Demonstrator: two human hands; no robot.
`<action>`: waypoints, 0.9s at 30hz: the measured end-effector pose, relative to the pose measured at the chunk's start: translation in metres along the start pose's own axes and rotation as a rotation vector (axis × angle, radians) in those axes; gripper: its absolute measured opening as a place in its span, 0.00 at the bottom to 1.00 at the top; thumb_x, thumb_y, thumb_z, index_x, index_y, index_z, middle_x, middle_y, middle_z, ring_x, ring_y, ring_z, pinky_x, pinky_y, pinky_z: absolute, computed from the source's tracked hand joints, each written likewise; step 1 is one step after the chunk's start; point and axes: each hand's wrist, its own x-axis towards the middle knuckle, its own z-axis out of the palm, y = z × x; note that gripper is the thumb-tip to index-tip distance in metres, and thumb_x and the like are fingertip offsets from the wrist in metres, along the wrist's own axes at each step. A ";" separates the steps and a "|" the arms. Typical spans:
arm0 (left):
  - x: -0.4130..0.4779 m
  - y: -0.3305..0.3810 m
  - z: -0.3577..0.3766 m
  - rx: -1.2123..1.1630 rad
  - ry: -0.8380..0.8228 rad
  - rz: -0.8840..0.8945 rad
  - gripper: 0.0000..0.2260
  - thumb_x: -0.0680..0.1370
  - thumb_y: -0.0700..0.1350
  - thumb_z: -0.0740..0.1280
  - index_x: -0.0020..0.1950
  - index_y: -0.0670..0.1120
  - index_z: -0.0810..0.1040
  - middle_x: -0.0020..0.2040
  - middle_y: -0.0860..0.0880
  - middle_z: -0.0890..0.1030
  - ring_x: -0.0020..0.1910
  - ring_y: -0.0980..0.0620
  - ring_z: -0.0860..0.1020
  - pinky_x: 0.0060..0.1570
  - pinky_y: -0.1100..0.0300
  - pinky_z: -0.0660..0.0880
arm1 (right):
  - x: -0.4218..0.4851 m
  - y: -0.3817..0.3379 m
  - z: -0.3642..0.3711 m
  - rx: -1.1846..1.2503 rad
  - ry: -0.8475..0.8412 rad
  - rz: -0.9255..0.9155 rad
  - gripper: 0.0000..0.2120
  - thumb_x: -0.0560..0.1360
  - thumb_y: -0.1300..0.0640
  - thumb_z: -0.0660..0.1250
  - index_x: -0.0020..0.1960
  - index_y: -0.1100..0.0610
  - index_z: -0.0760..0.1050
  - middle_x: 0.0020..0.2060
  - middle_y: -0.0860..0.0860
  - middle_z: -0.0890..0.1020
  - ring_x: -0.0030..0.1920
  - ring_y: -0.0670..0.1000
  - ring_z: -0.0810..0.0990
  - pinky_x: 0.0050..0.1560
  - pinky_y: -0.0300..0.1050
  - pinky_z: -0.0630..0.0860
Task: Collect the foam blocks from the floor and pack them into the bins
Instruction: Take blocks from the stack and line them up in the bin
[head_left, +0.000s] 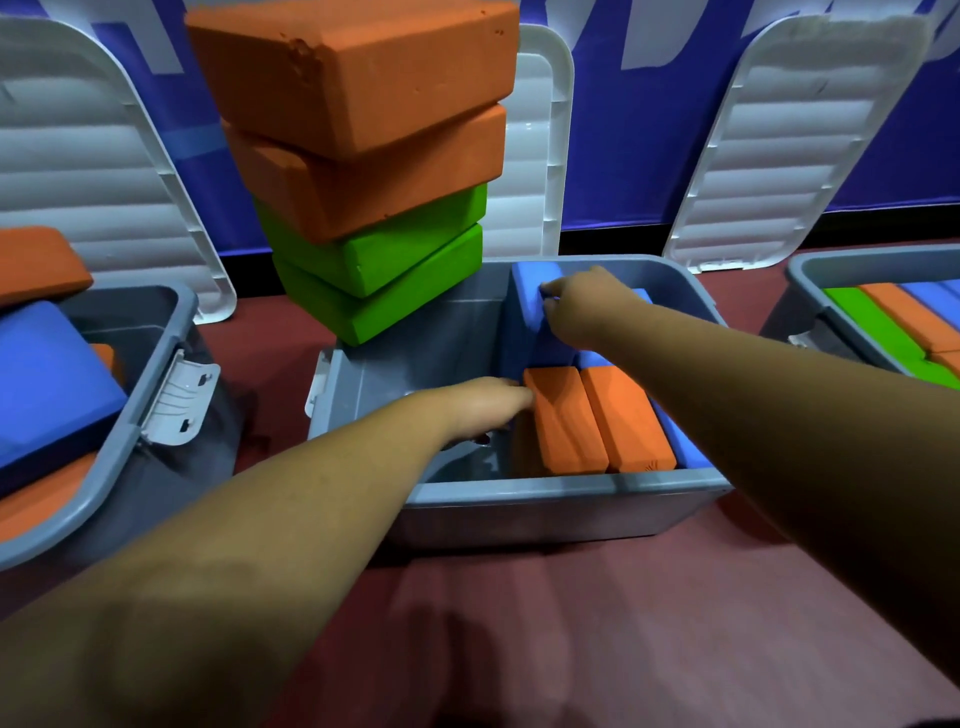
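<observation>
**Both hands in the middle bin**

Middle grey plastic bin (566, 491) sits on the red-brown floor (597, 623). Inside, near right: two orange foam blocks (563, 421) on edge, side by side and touching. More blue foam lies along the right wall.

Right hand (576, 306) is at the back of the bin, fingers curled over the top edge of an upright blue foam block (522, 332), gripping it.

Left hand (478, 410) is down in the bin. Its fingers are extended and touch the left face of the nearer orange block, with nothing held.

A leaning stack of four foam blocks (374, 156), two orange over two green, stands at the bin's back-left corner.

The left grey bin (130, 415) holds blue and orange blocks. The right grey bin (810, 275) holds green, orange and blue rows.

White ribbed lids (810, 130) lean against the blue wall.
</observation>
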 end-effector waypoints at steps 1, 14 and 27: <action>0.003 0.000 0.001 -0.027 0.008 -0.010 0.17 0.76 0.57 0.64 0.62 0.54 0.82 0.59 0.50 0.84 0.59 0.49 0.82 0.62 0.49 0.76 | 0.007 0.003 0.008 -0.061 -0.033 0.026 0.20 0.80 0.50 0.60 0.70 0.43 0.74 0.67 0.59 0.76 0.61 0.61 0.77 0.61 0.55 0.77; 0.002 -0.004 -0.011 -0.159 -0.020 -0.072 0.16 0.75 0.57 0.71 0.60 0.53 0.82 0.62 0.55 0.81 0.56 0.50 0.84 0.60 0.49 0.80 | 0.028 -0.008 0.031 -0.330 -0.189 0.112 0.28 0.77 0.48 0.67 0.76 0.51 0.70 0.71 0.56 0.72 0.68 0.63 0.73 0.69 0.60 0.74; -0.064 0.024 -0.082 -0.354 0.173 -0.022 0.12 0.82 0.48 0.67 0.62 0.44 0.81 0.54 0.49 0.88 0.51 0.50 0.87 0.52 0.52 0.82 | -0.002 -0.018 -0.007 0.209 0.124 0.071 0.11 0.75 0.56 0.61 0.37 0.59 0.74 0.37 0.57 0.80 0.39 0.59 0.78 0.38 0.45 0.70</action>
